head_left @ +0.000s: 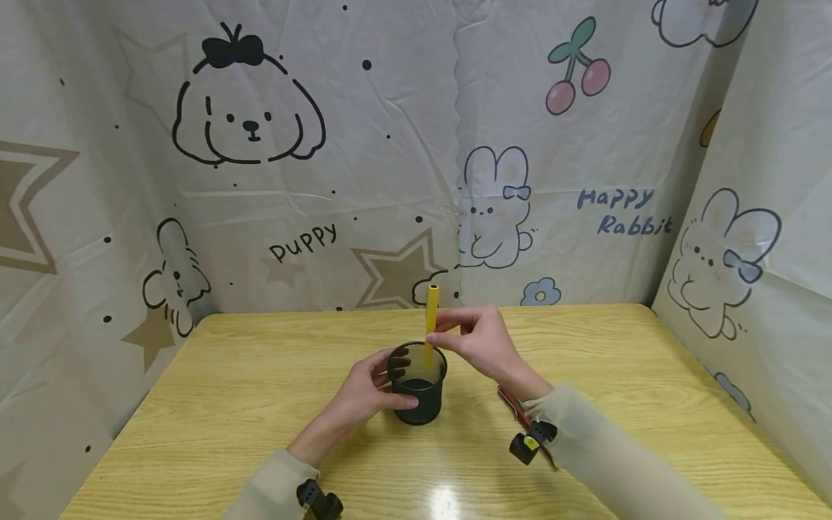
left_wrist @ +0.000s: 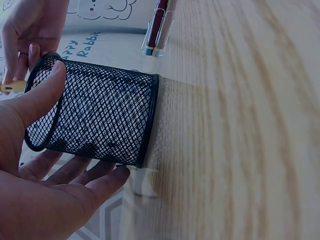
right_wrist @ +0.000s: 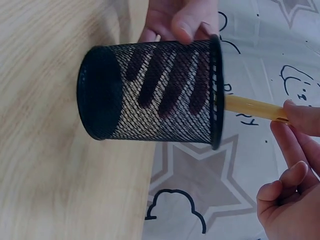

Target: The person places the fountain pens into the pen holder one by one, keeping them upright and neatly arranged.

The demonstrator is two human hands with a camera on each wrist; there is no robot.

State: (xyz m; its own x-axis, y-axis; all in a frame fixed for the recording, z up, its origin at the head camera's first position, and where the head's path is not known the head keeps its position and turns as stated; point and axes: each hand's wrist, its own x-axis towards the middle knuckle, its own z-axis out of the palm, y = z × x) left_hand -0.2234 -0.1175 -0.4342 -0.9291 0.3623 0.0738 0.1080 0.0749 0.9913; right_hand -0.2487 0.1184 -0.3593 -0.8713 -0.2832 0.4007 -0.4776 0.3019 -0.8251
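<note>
Head view shows a black mesh pen cup [head_left: 418,383] standing upright near the middle of a pale wooden table [head_left: 227,404], with both hands at work on it. The left hand [head_left: 370,390] wraps round the cup's side, thumb near the rim and fingers curled behind the mesh, which looks like a bracing hold so the light cup does not tip or slide. In the left wrist view that hand [left_wrist: 45,165] cradles the cup [left_wrist: 95,117], the thumb lying along the rim and the fingers spread beneath the wall. The right hand [head_left: 477,339] pinches a yellow pen [head_left: 431,321] between thumb and fingertips, holding it upright with its lower end already inside the cup's mouth and its top standing clear above the rim; gripping it high on the barrel keeps the fingers out of the opening. The right wrist view confirms this: the yellow pen [right_wrist: 255,108] passes over the rim of the cup [right_wrist: 150,95], pinched by the right hand's fingertips [right_wrist: 300,117], while the left hand's fingers show dark through the mesh. A dark red pen [head_left: 513,408] lies on the table just beside the right forearm, apart from the cup. Cartoon-printed cloth [head_left: 390,144] hangs behind and beside the table.
</note>
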